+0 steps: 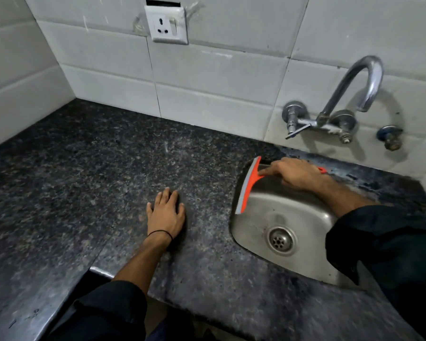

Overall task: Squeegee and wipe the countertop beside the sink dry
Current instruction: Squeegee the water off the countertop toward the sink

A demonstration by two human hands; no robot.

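An orange squeegee (248, 187) with a grey rubber blade hangs over the left edge of the steel sink (261, 232). My right hand (293, 174) is shut on its handle, reaching across the sink's far rim. The blade runs along the sink's left wall, just past the counter's edge. My left hand (166, 212) lies flat, fingers apart, on the dark speckled granite countertop (84, 168) to the left of the sink. It holds nothing. A thin black band circles that wrist.
A chrome tap (349, 94) juts from the white tiled wall above the sink, with a small valve (390, 139) to its right. A wall socket (167, 24) sits higher up. The counter's front edge steps back at lower left.
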